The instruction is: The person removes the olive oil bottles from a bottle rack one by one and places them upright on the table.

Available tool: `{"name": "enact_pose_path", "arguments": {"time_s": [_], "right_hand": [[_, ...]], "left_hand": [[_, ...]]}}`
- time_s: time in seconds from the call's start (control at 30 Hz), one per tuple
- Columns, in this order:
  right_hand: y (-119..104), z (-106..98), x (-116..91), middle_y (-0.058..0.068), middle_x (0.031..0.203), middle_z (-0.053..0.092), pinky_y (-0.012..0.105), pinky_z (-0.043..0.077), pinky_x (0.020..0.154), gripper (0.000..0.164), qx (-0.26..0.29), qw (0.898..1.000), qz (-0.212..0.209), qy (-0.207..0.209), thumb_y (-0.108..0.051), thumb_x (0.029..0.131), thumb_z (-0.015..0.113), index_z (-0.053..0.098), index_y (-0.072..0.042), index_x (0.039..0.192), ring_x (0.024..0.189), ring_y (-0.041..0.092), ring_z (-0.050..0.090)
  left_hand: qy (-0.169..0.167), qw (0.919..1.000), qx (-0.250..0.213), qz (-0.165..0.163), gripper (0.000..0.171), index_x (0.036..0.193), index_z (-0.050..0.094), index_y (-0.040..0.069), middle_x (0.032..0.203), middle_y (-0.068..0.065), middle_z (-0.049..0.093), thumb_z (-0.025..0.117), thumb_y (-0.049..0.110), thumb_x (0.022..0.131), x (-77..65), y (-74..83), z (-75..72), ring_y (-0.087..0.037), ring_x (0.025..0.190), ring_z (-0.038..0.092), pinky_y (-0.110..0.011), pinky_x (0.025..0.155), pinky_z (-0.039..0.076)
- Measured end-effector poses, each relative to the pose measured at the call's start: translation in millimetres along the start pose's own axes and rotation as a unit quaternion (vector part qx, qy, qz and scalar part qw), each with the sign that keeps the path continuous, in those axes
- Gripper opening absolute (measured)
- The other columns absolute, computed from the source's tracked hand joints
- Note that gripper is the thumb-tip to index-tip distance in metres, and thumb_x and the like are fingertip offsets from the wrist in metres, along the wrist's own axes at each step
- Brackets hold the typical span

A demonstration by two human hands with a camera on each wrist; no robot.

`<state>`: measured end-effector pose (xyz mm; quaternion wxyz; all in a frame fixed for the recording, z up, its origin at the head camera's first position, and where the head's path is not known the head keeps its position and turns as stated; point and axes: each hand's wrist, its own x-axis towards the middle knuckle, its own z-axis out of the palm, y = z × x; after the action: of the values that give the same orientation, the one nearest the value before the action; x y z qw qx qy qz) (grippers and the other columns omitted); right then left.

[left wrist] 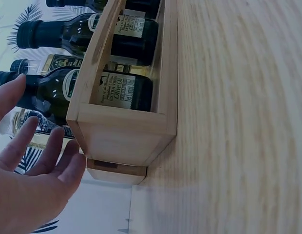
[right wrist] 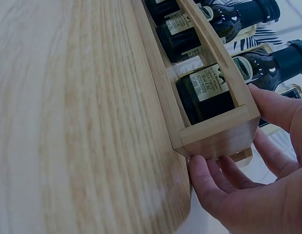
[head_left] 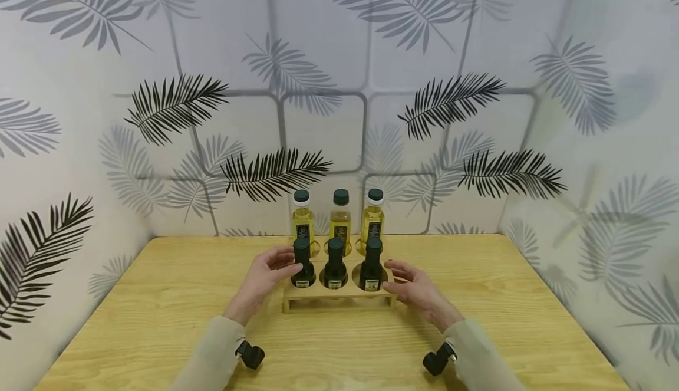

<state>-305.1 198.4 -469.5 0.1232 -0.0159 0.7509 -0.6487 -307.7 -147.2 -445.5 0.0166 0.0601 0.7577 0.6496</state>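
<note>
A wooden bottle rack [head_left: 339, 303] stands on the table, bearing two rows of small bottles. Dark olive oil bottles fill the front row, among them a left one [head_left: 302, 261], a middle one [head_left: 335, 264] and a right one [head_left: 372, 267]. My left hand [head_left: 270, 270] is at the rack's left end; in the left wrist view its fingers [left wrist: 48, 146] are spread, with the thumb near the left dark bottle's neck. My right hand [head_left: 416, 291] is at the opposite end; in the right wrist view its fingertips [right wrist: 199, 168] meet the rack's end panel, thumb by its top corner.
Behind the dark bottles stand yellow oil bottles with green caps: a left one [head_left: 302, 223], a middle one [head_left: 340, 220] and a right one [head_left: 373, 220]. The light wooden table [head_left: 201, 279] ends at a leaf-patterned wall [head_left: 329, 137] just behind the rack.
</note>
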Motion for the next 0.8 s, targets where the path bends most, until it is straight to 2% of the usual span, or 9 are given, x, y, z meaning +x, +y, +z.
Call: {"name": "enact_pose_path", "arguments": {"time_s": [0.2,0.3,0.5,0.63,0.8], "right_hand": [[-1.9,0.3,-2.1,0.023,0.157,0.027,0.038,0.050,0.091,0.058,-0.002,1.000,0.007,-0.015,-0.016,0.092,0.070,0.047,-0.012,0.145,0.142,0.042,0.033],[-2.0,0.9,-2.9,0.023,0.157,0.025,0.034,0.051,0.085,0.058,-0.003,1.000,0.016,-0.023,-0.016,0.093,0.069,0.046,-0.012,0.146,0.140,0.041,0.035],[-4.8,-3.3,-3.5,0.022,0.157,0.027,0.027,0.049,0.068,0.056,-0.003,1.000,0.029,-0.009,-0.012,0.091,0.070,0.049,-0.014,0.143,0.137,0.039,0.040],[-4.4,-4.0,-3.1,0.021,0.157,0.027,0.031,0.053,0.076,0.058,-0.013,0.999,0.028,-0.010,-0.015,0.090,0.072,0.050,-0.016,0.143,0.140,0.040,0.036],[-4.6,-1.8,-1.7,0.021,0.157,0.029,0.046,0.052,0.095,0.062,-0.029,0.999,0.022,-0.020,-0.018,0.087,0.076,0.051,-0.018,0.144,0.143,0.042,0.032]], "left_hand": [[-0.016,0.9996,-0.003,0.022,0.053,0.136,0.058,0.013,0.133,-0.013,0.060,0.076,0.027,0.088,-1.5,1.7,4.7,-0.029,0.126,0.055,-0.048,0.106,0.044],[-0.014,0.9997,-0.005,0.017,0.050,0.133,0.060,0.014,0.129,-0.012,0.063,0.076,0.025,0.087,-1.2,0.5,7.0,-0.028,0.122,0.057,-0.047,0.104,0.046],[-0.011,0.9998,-0.007,0.013,0.048,0.132,0.062,0.012,0.126,-0.013,0.064,0.076,0.018,0.087,3.7,0.0,14.8,-0.026,0.115,0.061,-0.046,0.100,0.048],[-0.009,0.9999,-0.008,0.010,0.047,0.131,0.063,0.013,0.125,-0.013,0.065,0.076,0.019,0.087,4.7,0.1,15.6,-0.025,0.114,0.062,-0.046,0.100,0.048],[-0.004,0.9999,0.003,0.009,0.047,0.132,0.063,0.012,0.124,-0.013,0.065,0.076,0.020,0.087,4.6,0.5,11.8,-0.025,0.113,0.062,-0.047,0.101,0.048]]}}
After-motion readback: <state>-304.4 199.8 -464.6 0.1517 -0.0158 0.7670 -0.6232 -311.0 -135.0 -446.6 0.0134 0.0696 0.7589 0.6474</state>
